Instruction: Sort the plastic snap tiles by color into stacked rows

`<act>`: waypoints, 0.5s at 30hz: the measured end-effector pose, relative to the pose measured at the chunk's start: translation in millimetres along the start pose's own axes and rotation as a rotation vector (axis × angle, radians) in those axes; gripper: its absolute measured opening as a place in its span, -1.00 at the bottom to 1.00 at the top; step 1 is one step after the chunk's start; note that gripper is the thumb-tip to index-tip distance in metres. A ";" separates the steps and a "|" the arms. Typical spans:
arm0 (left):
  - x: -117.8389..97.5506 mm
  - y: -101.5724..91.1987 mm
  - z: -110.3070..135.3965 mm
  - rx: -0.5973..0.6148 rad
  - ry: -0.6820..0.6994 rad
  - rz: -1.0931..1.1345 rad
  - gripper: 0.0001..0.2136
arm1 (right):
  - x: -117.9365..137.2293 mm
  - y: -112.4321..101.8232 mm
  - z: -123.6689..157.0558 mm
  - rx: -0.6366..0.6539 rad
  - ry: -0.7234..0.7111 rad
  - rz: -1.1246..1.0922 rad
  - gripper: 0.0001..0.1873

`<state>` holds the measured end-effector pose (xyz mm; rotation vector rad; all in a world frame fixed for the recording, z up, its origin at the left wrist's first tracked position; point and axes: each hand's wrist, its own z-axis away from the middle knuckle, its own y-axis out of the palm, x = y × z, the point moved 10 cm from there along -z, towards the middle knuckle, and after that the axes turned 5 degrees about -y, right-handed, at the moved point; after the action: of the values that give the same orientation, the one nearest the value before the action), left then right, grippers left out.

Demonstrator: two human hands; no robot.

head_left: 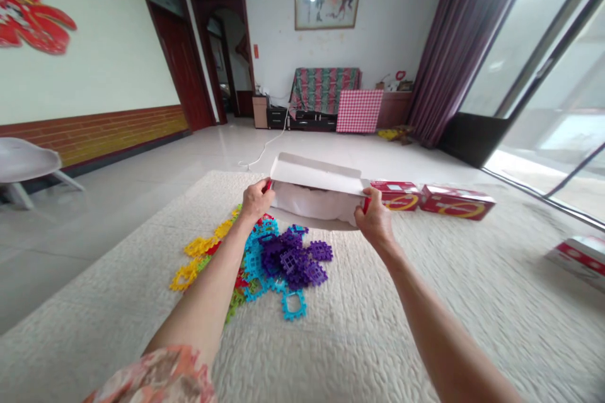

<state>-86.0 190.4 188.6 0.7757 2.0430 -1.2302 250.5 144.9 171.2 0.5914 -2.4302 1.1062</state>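
Observation:
Between my two hands is a cardboard box (316,174), its white flap raised and its opening facing me. White lining or wrapping (314,203) shows inside it. My left hand (258,199) grips the box's left end, thumb on top. At the right end, my right hand (375,217) is closed on the box edge, where a bit of red side shows. Below and left of the box lies a heap of plastic interlocking pieces: purple ones (293,258), blue ones (293,305), yellow ones (186,276), plus some green and red. My left forearm hides part of the heap.
Two red boxes (457,203) stand in a row right of my right hand. Another red and white box (579,261) sits at the far right. A cream textured mat (378,340) covers the floor here. A white chair (28,164) is at left, and a white cable (265,150) runs across the tiles.

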 end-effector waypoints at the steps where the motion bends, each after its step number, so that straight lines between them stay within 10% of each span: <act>1: -10.2 -0.4 8.0 0.026 0.013 -0.024 -0.65 | -3.5 -8.8 5.0 0.034 0.012 0.039 -0.46; 8: -53.0 1.7 100.8 0.195 0.071 -0.110 -0.77 | -24.1 -75.9 69.7 0.230 0.062 0.211 -0.41; 15: -29.7 8.6 195.0 0.278 -0.007 -0.138 -0.76 | -33.2 -99.4 131.4 0.456 0.095 0.301 -0.41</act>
<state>-20.2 12.5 134.0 0.7639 1.9710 -1.6174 306.4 -9.3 134.5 0.2947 -2.2387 1.7934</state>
